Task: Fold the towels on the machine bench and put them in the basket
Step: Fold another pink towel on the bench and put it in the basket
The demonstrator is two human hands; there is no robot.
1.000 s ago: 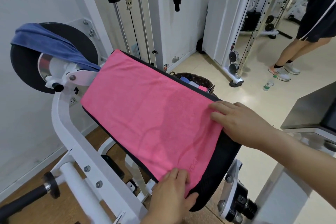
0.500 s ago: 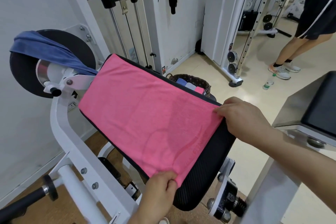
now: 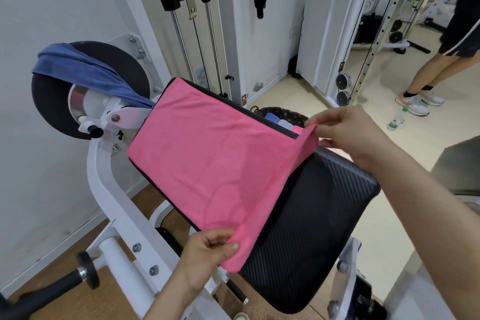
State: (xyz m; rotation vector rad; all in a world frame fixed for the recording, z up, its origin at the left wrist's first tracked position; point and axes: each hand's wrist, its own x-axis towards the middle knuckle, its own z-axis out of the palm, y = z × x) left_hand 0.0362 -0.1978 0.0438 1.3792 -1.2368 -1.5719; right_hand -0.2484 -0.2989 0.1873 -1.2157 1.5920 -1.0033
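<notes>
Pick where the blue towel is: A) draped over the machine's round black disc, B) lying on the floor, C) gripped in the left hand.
A: the blue towel hangs over the round black disc, while the left hand and right hand pinch the pink towel.

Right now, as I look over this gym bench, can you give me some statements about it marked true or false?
1. The person's left grip and right grip each pinch a corner of the pink towel. True.
2. The pink towel lies in the basket. False: it lies on the black bench pad, with its near edge lifted.
3. A blue towel is draped over the machine's round black disc. True.
4. The basket holds nothing. False: blue, white and pink cloth show inside it.
5. A bottle stands on the bench pad. False: it stands on the floor.
</notes>
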